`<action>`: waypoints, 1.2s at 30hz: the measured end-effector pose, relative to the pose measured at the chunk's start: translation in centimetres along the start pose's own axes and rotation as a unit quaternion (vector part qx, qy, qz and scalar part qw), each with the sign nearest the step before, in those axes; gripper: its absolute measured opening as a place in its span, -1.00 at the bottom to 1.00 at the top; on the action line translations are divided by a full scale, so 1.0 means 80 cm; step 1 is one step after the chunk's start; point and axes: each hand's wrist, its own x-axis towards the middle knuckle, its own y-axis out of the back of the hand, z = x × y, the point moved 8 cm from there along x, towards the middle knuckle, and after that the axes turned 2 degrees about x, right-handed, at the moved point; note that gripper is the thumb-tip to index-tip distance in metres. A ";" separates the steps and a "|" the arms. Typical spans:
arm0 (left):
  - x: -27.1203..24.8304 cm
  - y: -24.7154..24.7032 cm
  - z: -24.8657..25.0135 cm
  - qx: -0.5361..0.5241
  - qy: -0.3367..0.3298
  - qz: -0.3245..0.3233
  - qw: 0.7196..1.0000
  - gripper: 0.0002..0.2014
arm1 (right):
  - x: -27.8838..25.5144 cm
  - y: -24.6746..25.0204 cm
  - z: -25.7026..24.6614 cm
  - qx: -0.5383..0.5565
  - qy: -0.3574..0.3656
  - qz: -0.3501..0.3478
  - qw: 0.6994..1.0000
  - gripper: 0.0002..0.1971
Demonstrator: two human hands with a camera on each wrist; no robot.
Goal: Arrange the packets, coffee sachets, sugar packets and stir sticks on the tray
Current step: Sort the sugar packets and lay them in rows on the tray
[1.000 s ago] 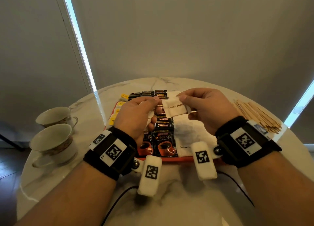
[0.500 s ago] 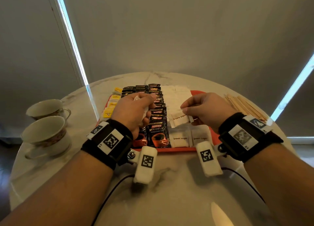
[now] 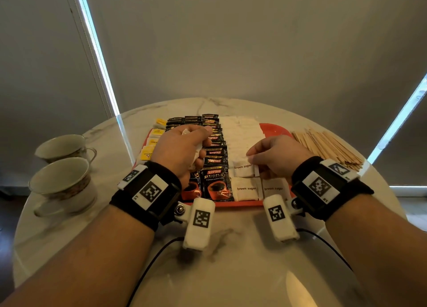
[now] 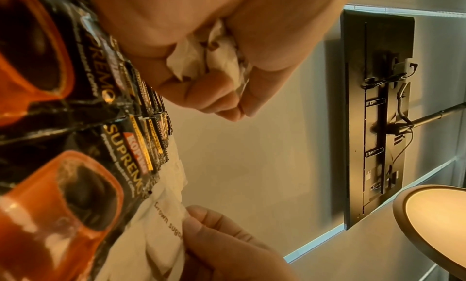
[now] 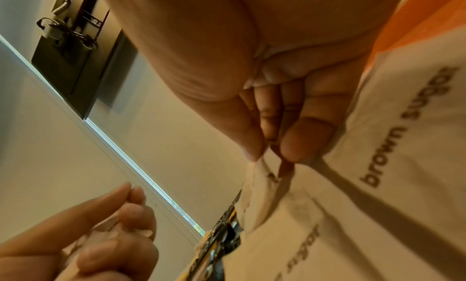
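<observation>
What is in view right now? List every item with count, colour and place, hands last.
tray: one, red-orange, middle of the table.
coffee sachets: many, black with red, overlapping rows on the tray's left-middle.
yellow packets: several, yellow, along the tray's left edge.
brown sugar packets: many, white, tray's right-middle; one pinched by the right hand, a bunch held in the left.
stir sticks: a heap, pale wood, on the table right of the tray.
cups: two, white, table's left.
table: one, white marble.
left hand: grips crumpled white packets above the sachets.
right hand: pinches one sugar packet onto the tray.
</observation>
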 end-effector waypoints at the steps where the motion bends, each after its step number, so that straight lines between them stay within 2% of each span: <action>1: 0.000 0.000 0.000 0.000 0.002 0.001 1.000 -0.92 | -0.001 0.000 -0.001 -0.003 0.002 0.001 1.000 -0.98; 9: -0.006 -0.006 -0.004 -0.014 0.050 -0.008 0.999 -0.84 | -0.006 0.017 -0.015 -0.010 0.050 0.065 0.997 -0.98; 13: -0.017 -0.020 -0.009 -0.038 0.094 -0.050 0.994 -0.89 | -0.008 -0.014 -0.017 0.041 0.016 -0.027 0.999 -0.93; 16: -0.023 -0.028 -0.007 -0.050 0.100 -0.084 0.990 -0.68 | -0.006 -0.023 -0.018 0.044 0.006 -0.053 0.998 -0.91; 18: -0.024 -0.032 -0.008 -0.050 0.101 -0.101 0.989 -0.55 | -0.005 -0.019 -0.029 0.071 0.038 -0.043 0.996 -0.88; 22: -0.029 -0.035 -0.007 -0.069 0.106 -0.101 0.987 -0.82 | -0.014 -0.026 -0.060 0.142 0.119 -0.085 0.979 -0.78; 26: -0.035 -0.038 -0.005 -0.058 0.097 -0.119 0.986 -0.83 | -0.017 -0.042 -0.073 0.096 0.187 -0.101 0.972 -0.83; 29: -0.037 -0.039 -0.008 -0.037 0.102 -0.132 0.985 -0.70 | -0.010 -0.043 -0.060 0.166 0.160 -0.098 0.968 -0.90; 31: -0.034 -0.037 -0.011 -0.014 0.096 -0.116 0.989 -0.64 | -0.007 -0.045 -0.052 0.232 0.139 -0.112 0.956 -0.90; 34: -0.028 -0.033 -0.010 0.006 0.081 -0.085 0.993 -0.65 | -0.006 -0.043 -0.046 0.319 0.122 -0.116 0.933 -0.90; 36: -0.026 -0.033 -0.010 0.011 0.078 -0.089 0.993 -0.70 | -0.008 -0.040 -0.045 0.367 0.124 -0.117 0.915 -0.84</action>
